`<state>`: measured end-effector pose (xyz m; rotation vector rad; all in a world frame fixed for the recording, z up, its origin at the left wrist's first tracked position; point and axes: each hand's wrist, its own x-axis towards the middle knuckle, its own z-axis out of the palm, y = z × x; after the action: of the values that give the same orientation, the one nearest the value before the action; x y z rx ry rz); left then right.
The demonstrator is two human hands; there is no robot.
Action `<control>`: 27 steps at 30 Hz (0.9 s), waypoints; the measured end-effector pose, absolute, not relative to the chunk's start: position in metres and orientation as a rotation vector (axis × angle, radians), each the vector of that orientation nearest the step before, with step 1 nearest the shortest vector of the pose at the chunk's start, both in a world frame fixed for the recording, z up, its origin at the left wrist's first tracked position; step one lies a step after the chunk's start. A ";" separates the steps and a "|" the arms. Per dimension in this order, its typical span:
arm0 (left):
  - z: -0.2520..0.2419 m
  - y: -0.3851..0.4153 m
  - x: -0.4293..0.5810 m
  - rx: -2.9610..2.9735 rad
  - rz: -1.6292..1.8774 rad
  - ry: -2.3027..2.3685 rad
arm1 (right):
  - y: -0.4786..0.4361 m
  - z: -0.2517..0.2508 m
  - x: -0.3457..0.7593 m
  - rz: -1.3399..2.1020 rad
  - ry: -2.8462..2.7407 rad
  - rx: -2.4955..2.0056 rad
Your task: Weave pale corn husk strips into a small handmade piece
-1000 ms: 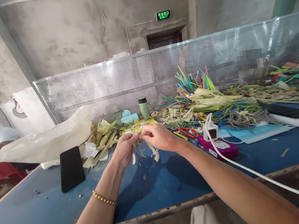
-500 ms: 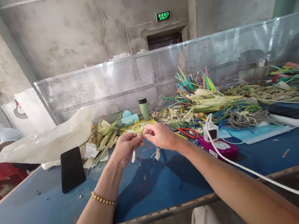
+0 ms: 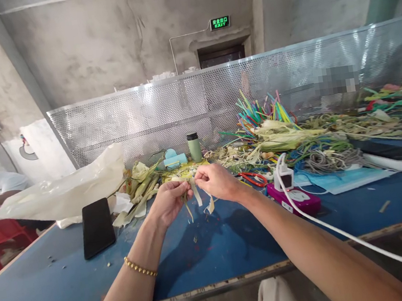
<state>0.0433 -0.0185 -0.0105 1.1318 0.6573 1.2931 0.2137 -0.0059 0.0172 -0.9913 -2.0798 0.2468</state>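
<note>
Over the blue table (image 3: 186, 266), my left hand (image 3: 169, 204) is closed, thumb against fingers, on a small bunch of pale corn husk strips (image 3: 197, 195). My right hand (image 3: 216, 183) pinches at the same bunch from the other side, fingertips close to the left thumb. Several strip ends dangle below the fingers, one of them a curled piece (image 3: 211, 205). Fingers cover the middle of the bunch. Just behind the hands lie more corn husks (image 3: 142, 188) and a red-handled tool (image 3: 254, 179).
A black phone (image 3: 97, 228) and a plastic bag (image 3: 65, 185) lie left. Behind stands a green bottle (image 3: 194, 150). Right are a purple power strip (image 3: 304, 202) with a white cable, a blue mask (image 3: 356, 179) and heaped husks (image 3: 284, 137). A person (image 3: 5, 183) sits far left.
The strips hanging between my hands have shifted: one now drops straight down between the fingertips, and a thin one hangs below my left hand. Both hands stay almost in place.
</note>
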 end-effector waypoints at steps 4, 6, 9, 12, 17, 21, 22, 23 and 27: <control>-0.009 -0.019 0.042 1.118 1.297 0.645 | -0.005 0.016 0.214 0.262 -2.067 -0.992; -0.009 -0.020 0.041 1.133 1.298 0.659 | -0.004 0.015 0.214 0.249 -2.081 -0.965; -0.009 -0.020 0.041 1.187 1.311 0.677 | -0.003 0.013 0.214 0.230 -2.105 -0.909; -0.010 -0.019 0.042 1.242 1.347 0.702 | -0.004 0.012 0.213 0.231 -2.088 -0.904; -0.009 -0.022 0.046 1.341 1.385 0.751 | -0.004 0.011 0.212 0.238 -2.085 -0.928; -0.009 -0.023 0.048 1.412 1.353 0.777 | -0.004 0.011 0.211 0.227 -2.062 -0.957; -0.009 -0.022 0.048 1.421 1.356 0.792 | -0.005 0.011 0.211 0.228 -2.067 -0.956; -0.010 -0.021 0.048 1.429 1.370 0.811 | -0.005 0.011 0.211 0.233 -2.076 -0.950; -0.012 -0.019 0.045 1.471 1.438 0.854 | -0.004 0.013 0.214 0.230 -2.070 -0.887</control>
<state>0.0452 -0.0189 -0.0116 1.4712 0.8540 1.4378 0.2141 -0.0036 0.0133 -0.8875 -2.0698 0.2303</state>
